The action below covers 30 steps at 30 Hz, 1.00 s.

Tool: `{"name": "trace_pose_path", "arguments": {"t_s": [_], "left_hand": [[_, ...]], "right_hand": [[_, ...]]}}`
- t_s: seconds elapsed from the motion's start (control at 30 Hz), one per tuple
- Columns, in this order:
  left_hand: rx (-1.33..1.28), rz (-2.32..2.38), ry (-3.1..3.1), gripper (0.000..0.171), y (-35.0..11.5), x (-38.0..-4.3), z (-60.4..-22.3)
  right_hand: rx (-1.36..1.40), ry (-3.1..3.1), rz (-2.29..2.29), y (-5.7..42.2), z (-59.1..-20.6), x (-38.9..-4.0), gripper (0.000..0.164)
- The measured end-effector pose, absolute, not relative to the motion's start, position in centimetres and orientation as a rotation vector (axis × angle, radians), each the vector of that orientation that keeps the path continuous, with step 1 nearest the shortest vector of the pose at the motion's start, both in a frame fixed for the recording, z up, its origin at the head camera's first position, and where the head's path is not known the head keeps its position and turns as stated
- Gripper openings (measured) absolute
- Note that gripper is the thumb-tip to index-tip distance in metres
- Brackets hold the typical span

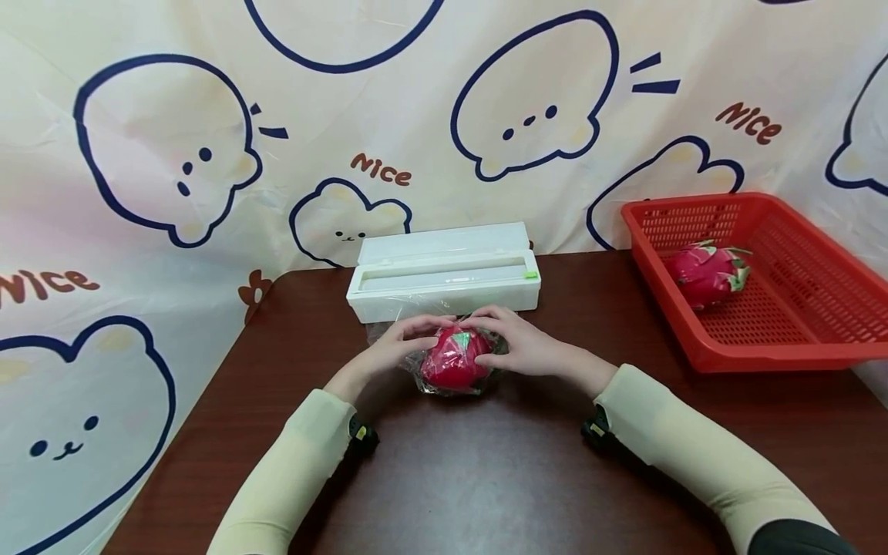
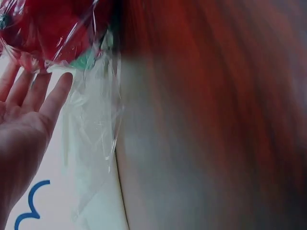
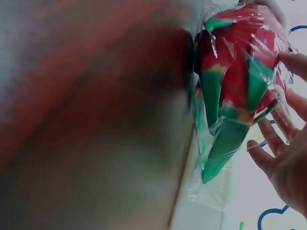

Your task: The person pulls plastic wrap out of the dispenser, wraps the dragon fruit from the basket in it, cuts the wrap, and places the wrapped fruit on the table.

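Note:
A red dragon fruit (image 1: 454,359) with green scales lies on the table, loosely covered in clear plastic film (image 3: 220,143). My left hand (image 1: 398,341) is at its left side, its fairly straight fingers (image 2: 36,93) touching the film. On the other side, the spread fingers of my right hand (image 1: 516,343) touch the wrapped fruit. Both hands' fingertips come close together over its far top. Green scale tips show through the film in the right wrist view. Just behind stands an open white box (image 1: 444,297), with film trailing near its front.
A red plastic basket (image 1: 721,351) stands at the right with another dragon fruit (image 1: 704,274) inside. The brown wooden table (image 1: 458,478) extends toward me. A curtain (image 1: 444,116) printed with cartoon bears hangs behind and along the left.

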<state>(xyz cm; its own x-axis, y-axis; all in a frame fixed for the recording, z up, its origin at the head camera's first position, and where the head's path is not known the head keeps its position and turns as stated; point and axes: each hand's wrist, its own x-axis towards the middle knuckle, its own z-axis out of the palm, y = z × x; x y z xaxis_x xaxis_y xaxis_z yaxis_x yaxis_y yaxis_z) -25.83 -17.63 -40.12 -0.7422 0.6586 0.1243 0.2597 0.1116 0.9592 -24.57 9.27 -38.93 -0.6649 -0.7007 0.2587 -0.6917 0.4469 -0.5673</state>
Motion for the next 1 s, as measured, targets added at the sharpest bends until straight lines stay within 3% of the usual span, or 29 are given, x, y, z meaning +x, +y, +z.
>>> {"name": "trace_pose_path", "arguments": {"t_s": [0.2, 0.47, 0.77, 1.0], "left_hand": [[0.836, 1.624, 2.238, 0.044, -18.3, -25.5, -39.9], [0.796, 1.569, 2.44, 0.037, -19.0, -24.6, -38.6], [1.0, 1.298, 2.535, 0.075, -17.9, -23.2, -39.1], [1.108, 1.187, 2.619, 0.074, -17.8, -23.9, -39.6]], "right_hand": [[-1.221, 2.597, -0.965, 8.6, -38.3, -25.6, 0.055], [-1.169, 2.529, -1.012, 8.4, -38.1, -26.7, 0.057], [-1.147, 2.533, -1.054, 8.2, -38.2, -27.1, 0.057], [-1.072, 2.567, -1.047, 8.9, -38.7, -27.0, 0.064]]}}
